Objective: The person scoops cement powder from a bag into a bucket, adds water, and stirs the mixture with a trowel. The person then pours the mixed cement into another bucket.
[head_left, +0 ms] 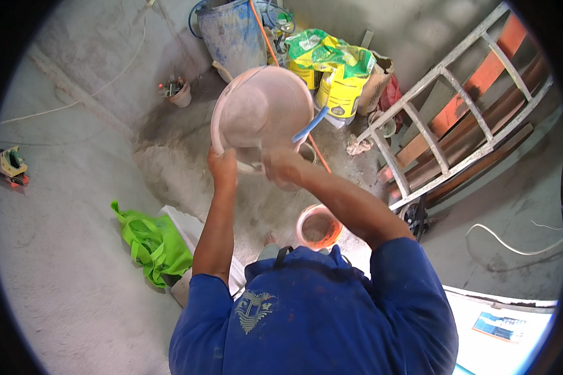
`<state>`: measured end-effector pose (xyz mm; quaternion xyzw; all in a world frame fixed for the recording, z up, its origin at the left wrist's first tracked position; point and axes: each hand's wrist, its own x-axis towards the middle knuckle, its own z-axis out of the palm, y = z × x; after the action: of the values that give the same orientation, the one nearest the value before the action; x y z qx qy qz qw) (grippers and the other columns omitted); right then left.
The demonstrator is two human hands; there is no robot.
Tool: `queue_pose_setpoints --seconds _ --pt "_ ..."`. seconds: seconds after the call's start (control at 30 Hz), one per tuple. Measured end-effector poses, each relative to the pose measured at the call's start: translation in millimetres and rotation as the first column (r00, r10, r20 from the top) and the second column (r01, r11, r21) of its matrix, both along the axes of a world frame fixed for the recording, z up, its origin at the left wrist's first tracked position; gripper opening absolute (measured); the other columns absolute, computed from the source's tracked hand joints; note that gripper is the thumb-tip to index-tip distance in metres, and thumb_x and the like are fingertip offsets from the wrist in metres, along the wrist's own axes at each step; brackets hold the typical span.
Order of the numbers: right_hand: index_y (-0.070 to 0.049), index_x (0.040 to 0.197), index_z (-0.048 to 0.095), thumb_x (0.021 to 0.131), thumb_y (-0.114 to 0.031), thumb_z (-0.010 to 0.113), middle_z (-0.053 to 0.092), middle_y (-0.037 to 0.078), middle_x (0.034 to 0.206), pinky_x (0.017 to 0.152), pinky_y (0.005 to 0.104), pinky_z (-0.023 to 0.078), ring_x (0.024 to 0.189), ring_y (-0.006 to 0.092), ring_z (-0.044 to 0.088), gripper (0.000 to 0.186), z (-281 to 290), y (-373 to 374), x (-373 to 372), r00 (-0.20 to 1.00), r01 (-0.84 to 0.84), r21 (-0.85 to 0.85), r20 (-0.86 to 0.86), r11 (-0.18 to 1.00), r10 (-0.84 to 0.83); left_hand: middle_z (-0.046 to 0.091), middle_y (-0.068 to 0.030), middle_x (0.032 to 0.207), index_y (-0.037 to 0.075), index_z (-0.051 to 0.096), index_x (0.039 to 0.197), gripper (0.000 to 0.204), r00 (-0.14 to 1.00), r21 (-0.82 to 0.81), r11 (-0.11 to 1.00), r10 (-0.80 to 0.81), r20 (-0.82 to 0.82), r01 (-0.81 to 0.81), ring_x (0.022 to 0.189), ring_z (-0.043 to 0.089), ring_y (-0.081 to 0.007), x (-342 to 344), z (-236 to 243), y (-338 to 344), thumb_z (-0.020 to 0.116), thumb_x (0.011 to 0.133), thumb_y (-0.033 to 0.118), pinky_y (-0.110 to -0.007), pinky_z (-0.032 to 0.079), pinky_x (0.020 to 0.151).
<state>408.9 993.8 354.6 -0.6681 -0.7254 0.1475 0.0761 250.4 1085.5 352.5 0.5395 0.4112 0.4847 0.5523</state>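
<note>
A large pale, dusty bucket (244, 112) is tilted in front of me, its mouth turned toward me. My left hand (224, 164) is closed around the near-left part of its rim. At the near-right part of the rim is my right hand (283, 167), smeared by motion, so its fingers do not show clearly. A short blue bar (310, 124) slants across the bucket's right rim; whether my right hand touches it is unclear. Below, close to my feet, an orange bucket (301, 228) stands on the floor with a grey-brown material inside.
A blue stained barrel (234, 40) and yellow-green sacks (341, 87) stand along the back wall. A metal ladder (444, 165) leans at right over planks (463, 100). A small pot of tools (180, 97) sits back left. A bright green bag (153, 247) lies to my left.
</note>
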Motion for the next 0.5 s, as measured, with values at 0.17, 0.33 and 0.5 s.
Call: queue_pose_setpoints --seconds 0.17,0.33,0.5 --pt "0.001 0.090 0.071 0.078 -0.013 0.065 0.073 0.019 0.092 0.079 0.0496 0.056 0.088 0.0379 0.072 0.019 -1.4 -2.8 25.3 0.997 0.066 -0.142 0.046 0.988 -0.060 0.065 -0.0147 0.125 -0.003 0.058 0.131 0.053 0.995 0.065 0.994 0.094 -0.015 -0.093 0.112 0.063 -0.0265 -11.9 -4.3 0.4 0.051 0.078 -0.006 -0.033 0.045 0.100" --pt "-0.004 0.080 0.069 0.080 -0.014 0.063 0.071 0.014 0.085 0.072 0.0463 0.054 0.078 0.0341 0.069 0.011 31.3 5.5 9.2 0.977 0.215 0.161 -0.041 0.963 -0.211 0.062 -0.0162 0.135 -0.002 0.056 0.137 0.055 0.985 0.232 0.963 0.156 -0.079 -0.134 0.122 0.061 -0.0269 -34.5 -11.8 -7.0 0.051 0.083 -0.006 -0.034 0.043 0.105" --pt "-0.002 0.085 0.067 0.089 -0.017 0.058 0.065 0.015 0.079 0.072 0.0454 0.051 0.077 0.0355 0.061 0.018 -87.3 -5.2 5.2 0.963 -0.268 0.234 0.101 0.935 0.250 0.062 -0.0171 0.136 -0.003 0.055 0.138 0.053 0.990 0.324 0.939 0.134 -0.036 -0.115 0.123 0.060 -0.0270 12.0 -16.4 -16.8 0.051 0.085 -0.004 -0.036 0.043 0.106"
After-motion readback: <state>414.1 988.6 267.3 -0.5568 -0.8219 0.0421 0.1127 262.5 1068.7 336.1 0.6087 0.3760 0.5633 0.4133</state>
